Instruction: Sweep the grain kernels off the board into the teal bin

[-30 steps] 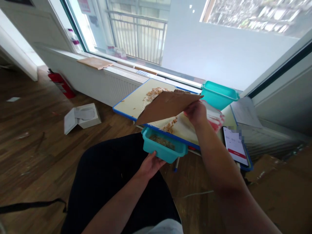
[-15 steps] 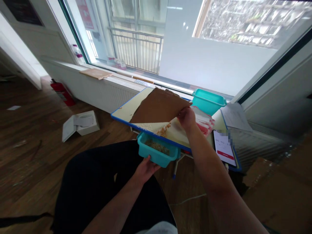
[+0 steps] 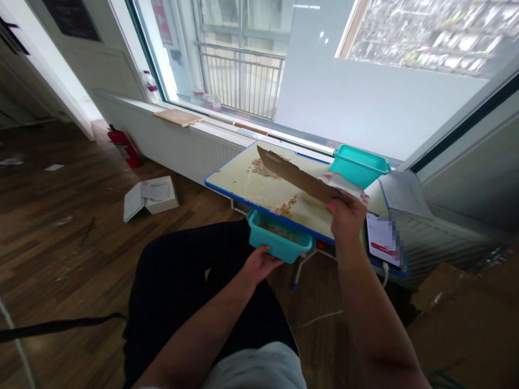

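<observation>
My left hand (image 3: pixel 263 265) grips a teal plastic basket (image 3: pixel 279 246) from below, holding it under the table's near edge. Small pale grains (image 3: pixel 279 231) cover the bottom of the basket. My right hand (image 3: pixel 347 217) is closed on the right end of a torn piece of brown cardboard (image 3: pixel 298 175), which stands tilted on its edge above the tabletop. On the cream table (image 3: pixel 227 175) with a blue rim lie orange kernels (image 3: pixel 286 206) near the front edge, white grains (image 3: pixel 252 189) to their left, and more kernels (image 3: pixel 261 167) farther back.
A second teal basket (image 3: pixel 359 166) stands at the table's back right, beside a red-and-white cloth (image 3: pixel 344 185). A phone (image 3: pixel 384 240) with a cable lies at the right. An open white box (image 3: pixel 152 195) and a fire extinguisher (image 3: pixel 125 147) are on the floor at left.
My right hand has lifted and turned the cardboard from lying nearly flat to steeply tilted, uncovering grains and kernels behind it. The basket stays under the edge. The view has shifted.
</observation>
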Available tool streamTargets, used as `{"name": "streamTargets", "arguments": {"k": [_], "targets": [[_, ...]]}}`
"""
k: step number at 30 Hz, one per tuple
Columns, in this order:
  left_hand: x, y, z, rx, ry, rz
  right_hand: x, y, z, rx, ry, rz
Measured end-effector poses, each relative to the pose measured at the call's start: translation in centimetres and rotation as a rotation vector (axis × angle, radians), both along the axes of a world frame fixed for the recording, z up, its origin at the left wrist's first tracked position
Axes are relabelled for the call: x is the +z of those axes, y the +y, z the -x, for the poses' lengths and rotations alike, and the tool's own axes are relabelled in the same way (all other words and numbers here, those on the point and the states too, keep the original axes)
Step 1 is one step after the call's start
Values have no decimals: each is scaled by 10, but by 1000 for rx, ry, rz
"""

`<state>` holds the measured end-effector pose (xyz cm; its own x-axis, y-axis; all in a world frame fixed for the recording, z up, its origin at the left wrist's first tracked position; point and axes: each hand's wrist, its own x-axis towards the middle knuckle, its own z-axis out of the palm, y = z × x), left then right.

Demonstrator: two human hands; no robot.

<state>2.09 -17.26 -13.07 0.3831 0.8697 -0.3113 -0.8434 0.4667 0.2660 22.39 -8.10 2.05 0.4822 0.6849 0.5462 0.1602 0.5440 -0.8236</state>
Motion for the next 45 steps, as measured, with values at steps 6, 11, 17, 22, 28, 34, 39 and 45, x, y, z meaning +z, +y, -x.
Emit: {"name": "streamTargets", "arguments": {"k": [6,11,17,22,28,34,39,45], "targets": [[6,4,-5,-20,1,0,4,-21,-10,-132,-289,84],[2,4,0,-11,-60,11,12,-42,-3,-171,-487,157],[-5,9,4,-1,-88,35,8,-58,-7,-280,-514,325],[-4,9,8,18,-65,33,6,-60,-15,-314,-467,392],[-4,6,10,34,-60,57,17,-77,-9,-305,-521,427],[-4,8,12,51,-65,54,20,-95,-3,-311,-517,451],[0,9,16,75,-50,44,17,-106,2,-284,-486,413],[3,11,19,80,-27,54,20,-112,12,-279,-456,432]]}}
